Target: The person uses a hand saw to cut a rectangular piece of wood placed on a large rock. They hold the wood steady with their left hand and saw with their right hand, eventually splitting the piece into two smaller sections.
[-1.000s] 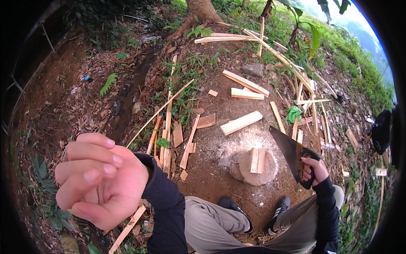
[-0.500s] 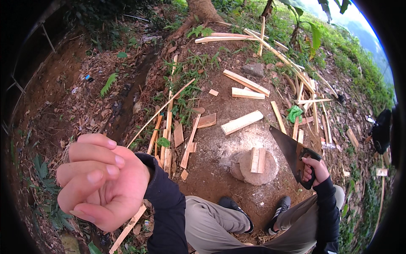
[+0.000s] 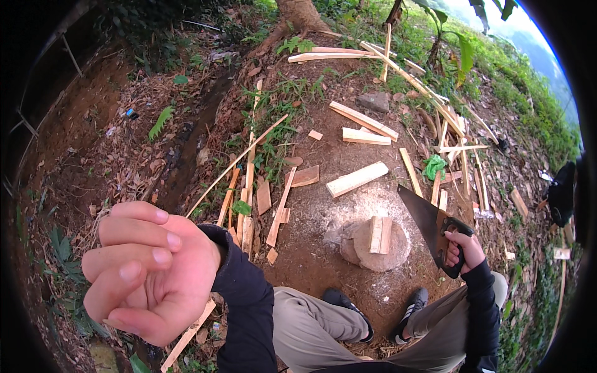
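Observation:
My left hand [image 3: 155,267] is raised at the lower left, palm turned up. Its fingers are loosely bent over the palm with gaps between them, and nothing lies in it. Down at the right, my right hand [image 3: 461,250] is wrapped round the dark handle of a handsaw [image 3: 420,212]. The saw's blade points up and away, to the right of a round wooden stump [image 3: 399,245] and apart from it. On the stump rests a short wood block [image 3: 380,235], which looks like two pieces side by side. Pale sawdust [image 3: 367,208] covers the ground behind the stump.
A thick wood plank [image 3: 357,179] lies beyond the stump. Several long strips [image 3: 413,84] are scattered farther back and right, near a green plastic bag [image 3: 434,166]. A grey stone [image 3: 373,102] sits at the back. To the left runs a ditch [image 3: 202,133].
My left hand has sunk very slightly, and its fingers have loosened a little. My right hand and the saw stay almost still.

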`<action>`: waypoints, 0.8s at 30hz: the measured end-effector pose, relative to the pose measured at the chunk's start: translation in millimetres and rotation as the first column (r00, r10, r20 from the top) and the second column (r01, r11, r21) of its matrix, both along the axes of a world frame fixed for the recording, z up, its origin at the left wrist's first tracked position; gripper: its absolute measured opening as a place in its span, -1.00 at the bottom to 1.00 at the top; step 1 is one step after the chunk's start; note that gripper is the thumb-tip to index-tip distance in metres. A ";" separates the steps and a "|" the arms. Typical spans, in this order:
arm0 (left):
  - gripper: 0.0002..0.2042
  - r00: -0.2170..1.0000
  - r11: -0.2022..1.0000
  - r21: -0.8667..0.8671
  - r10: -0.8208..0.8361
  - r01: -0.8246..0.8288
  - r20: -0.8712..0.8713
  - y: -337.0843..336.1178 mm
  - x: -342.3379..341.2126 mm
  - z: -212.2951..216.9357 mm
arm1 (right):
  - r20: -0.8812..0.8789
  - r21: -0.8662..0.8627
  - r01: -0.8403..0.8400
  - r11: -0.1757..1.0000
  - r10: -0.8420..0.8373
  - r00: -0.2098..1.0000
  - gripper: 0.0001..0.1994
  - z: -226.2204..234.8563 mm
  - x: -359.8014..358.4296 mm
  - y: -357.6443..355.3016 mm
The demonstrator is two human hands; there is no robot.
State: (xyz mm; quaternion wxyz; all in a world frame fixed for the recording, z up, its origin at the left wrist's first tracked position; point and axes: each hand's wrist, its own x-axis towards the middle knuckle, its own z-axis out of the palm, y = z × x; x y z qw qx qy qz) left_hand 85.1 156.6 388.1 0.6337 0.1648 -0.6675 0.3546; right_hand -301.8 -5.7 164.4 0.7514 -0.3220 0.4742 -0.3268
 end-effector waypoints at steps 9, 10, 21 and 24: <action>-0.60 0.997 0.999 0.042 0.014 -0.017 0.078 4.6 6.4 -1.2 | -0.023 -0.007 -0.012 1.000 0.012 1.000 -0.80 -2.4 -0.1 -0.8; -0.60 0.997 0.999 0.042 0.013 -0.016 0.079 4.5 6.4 -1.3 | -0.021 -0.008 -0.010 1.000 0.010 1.000 -0.80 -2.5 -0.1 -0.6; -0.60 0.996 0.999 0.040 0.010 -0.013 0.084 3.5 6.9 -1.5 | -0.014 -0.002 -0.011 1.000 0.011 1.000 -0.83 -1.2 0.6 0.3; -0.60 0.996 0.999 0.048 0.011 -0.015 0.086 3.6 6.0 -1.6 | -0.023 -0.010 -0.015 1.000 0.015 1.000 -0.82 -1.0 0.7 0.7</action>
